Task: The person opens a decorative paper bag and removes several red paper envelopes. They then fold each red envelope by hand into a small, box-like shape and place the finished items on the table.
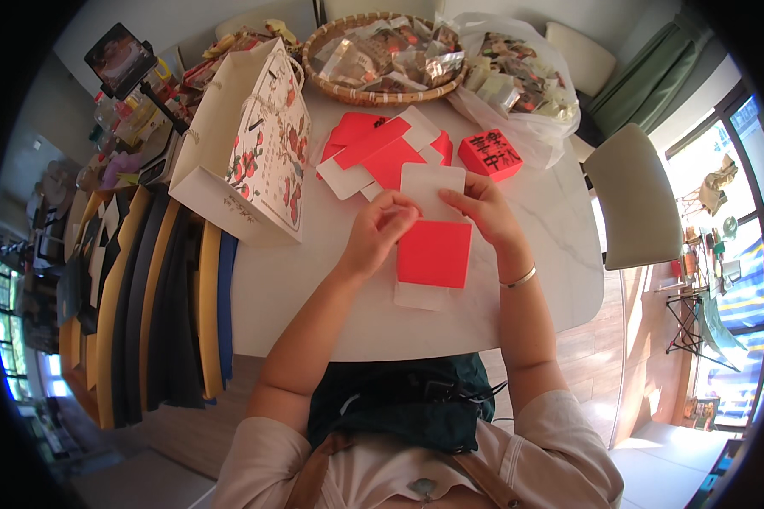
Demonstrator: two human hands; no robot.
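Between my two hands is a red cardboard box (pixel 434 254) with white flaps showing at its far and near ends. My right hand (pixel 484 207) grips the raised far flap between thumb and fingers. At the left edge of that flap is my left hand (pixel 385 230), its fingers curled near the box's far left corner; whether they pinch the card cannot be told. Beyond the hands lies a pile of flat red and white box blanks (pixel 391 153). A closed red box (pixel 491 154) with black characters sits to the right of the pile.
A white printed paper bag (pixel 254 159) lies at the left, beside several large folded bags (pixel 153 305) at the table's edge. Along the back are a woven basket (pixel 382 95) of wrapped packets and a clear plastic bag (pixel 560 114) of more packets. A chair (pixel 636 197) is at the right.
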